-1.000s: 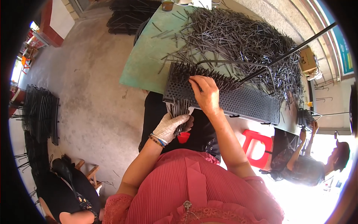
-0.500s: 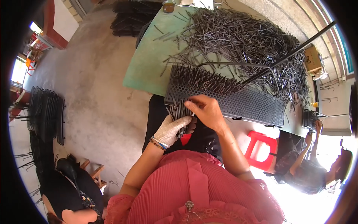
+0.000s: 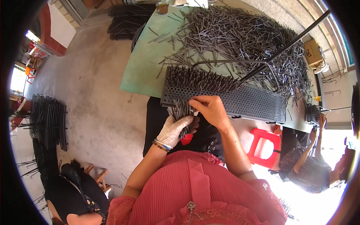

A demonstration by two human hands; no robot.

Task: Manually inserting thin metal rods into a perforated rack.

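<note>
Your gloved left hand (image 3: 170, 132) clasps a bundle of rods (image 3: 180, 110) by the left end of the tray (image 3: 258, 103); your bare right hand (image 3: 211, 109) has thumb and forefinger at the bundle's top, whether gripping one cannot be told. Farther right, a red stool (image 3: 253, 150) is near a co-worker (image 3: 311, 173).

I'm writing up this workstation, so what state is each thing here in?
White-gloved left hand: closed around a bundle of thin dark rods.
Bare right hand: at the bundle's upper end; grip unclear.
Long black perforated panel: partly filled, upright dark rods along the far side of its left half.
Heap of loose dark rods: strewn in all directions on the green tabletop.
Clear glass cup: holding brown liquid.
</note>
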